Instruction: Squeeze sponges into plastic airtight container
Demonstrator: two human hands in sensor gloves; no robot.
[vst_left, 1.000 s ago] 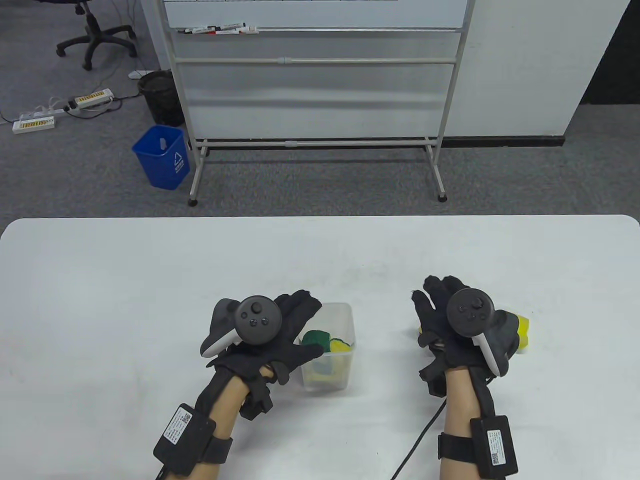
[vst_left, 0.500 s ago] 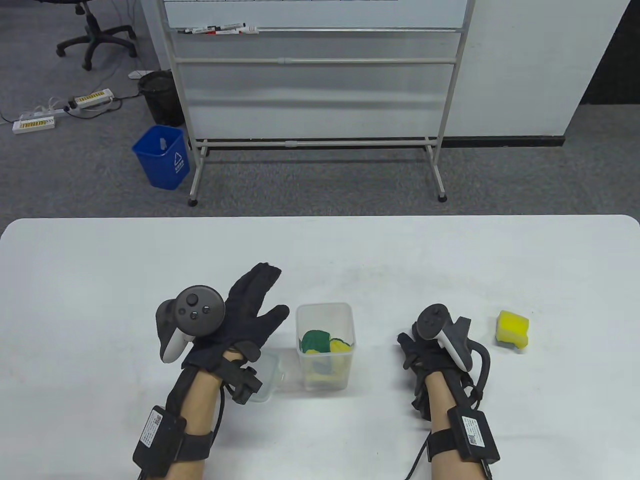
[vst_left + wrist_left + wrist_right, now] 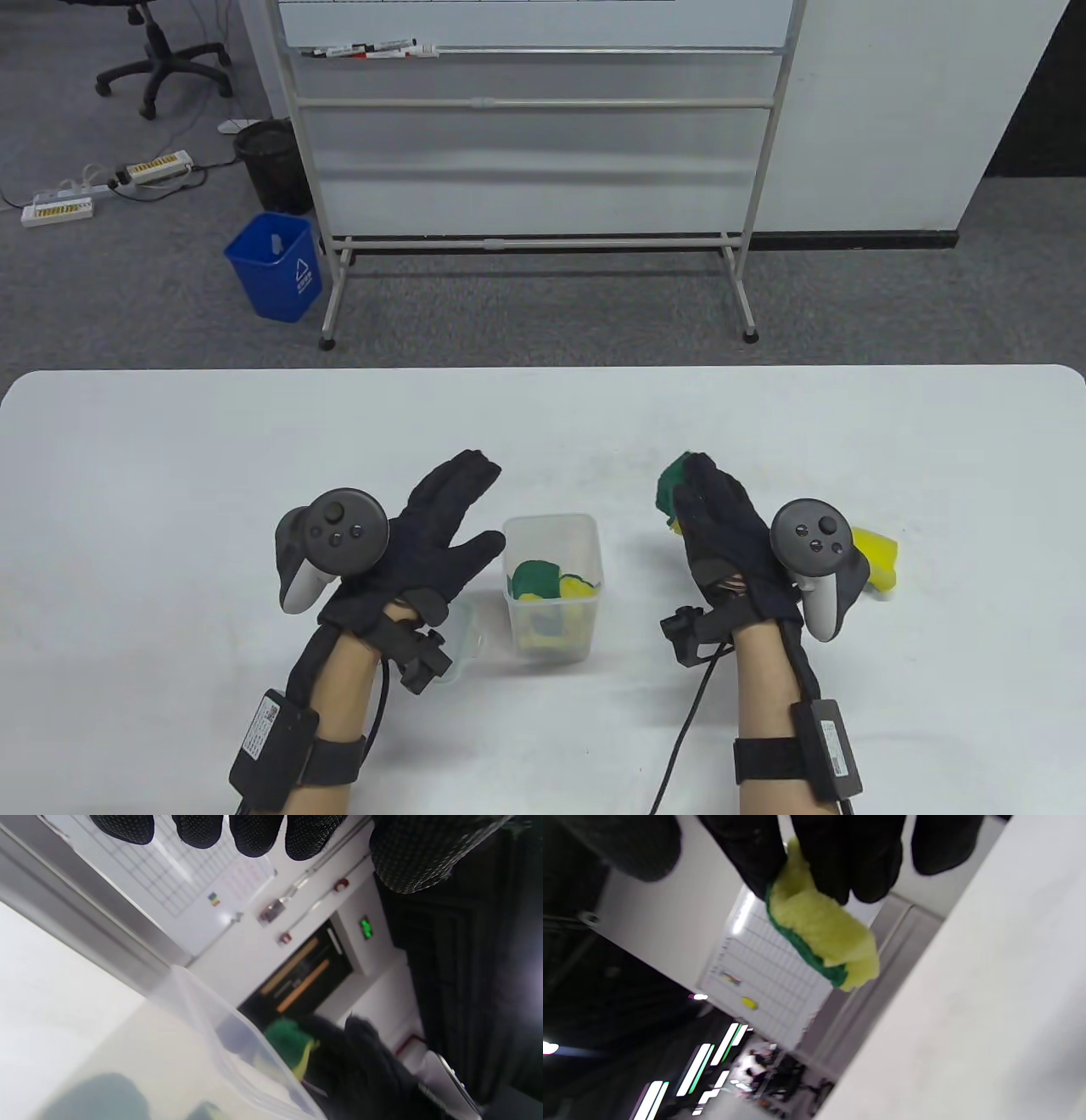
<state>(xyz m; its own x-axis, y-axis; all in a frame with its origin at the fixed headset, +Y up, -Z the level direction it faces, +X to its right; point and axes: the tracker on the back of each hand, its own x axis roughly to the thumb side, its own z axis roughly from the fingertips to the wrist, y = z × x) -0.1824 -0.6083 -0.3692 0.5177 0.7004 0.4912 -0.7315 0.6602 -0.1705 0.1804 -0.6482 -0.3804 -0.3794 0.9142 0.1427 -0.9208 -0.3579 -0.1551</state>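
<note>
A clear plastic container point(image 3: 594, 543) stands open on the white table, with a green and yellow sponge point(image 3: 538, 580) inside it. My right hand point(image 3: 708, 518), to the container's right, pinches another green and yellow sponge point(image 3: 672, 490) point(image 3: 821, 942) between its fingertips, lifted off the table. My left hand point(image 3: 441, 526) lies just left of the container with fingers straight and holds nothing. In the left wrist view the container's rim point(image 3: 220, 1035) is close, with the held sponge point(image 3: 292, 1041) beyond it. A yellow sponge point(image 3: 878, 556) lies on the table right of my right hand.
The container's clear lid point(image 3: 465, 637) lies on the table under my left wrist. A whiteboard stand point(image 3: 534, 238) and a blue bin point(image 3: 276, 267) are on the floor beyond the table's far edge.
My right hand has moved up and forward from near the table and now holds a green and yellow sponge. My left hand has barely shifted toward the container.
</note>
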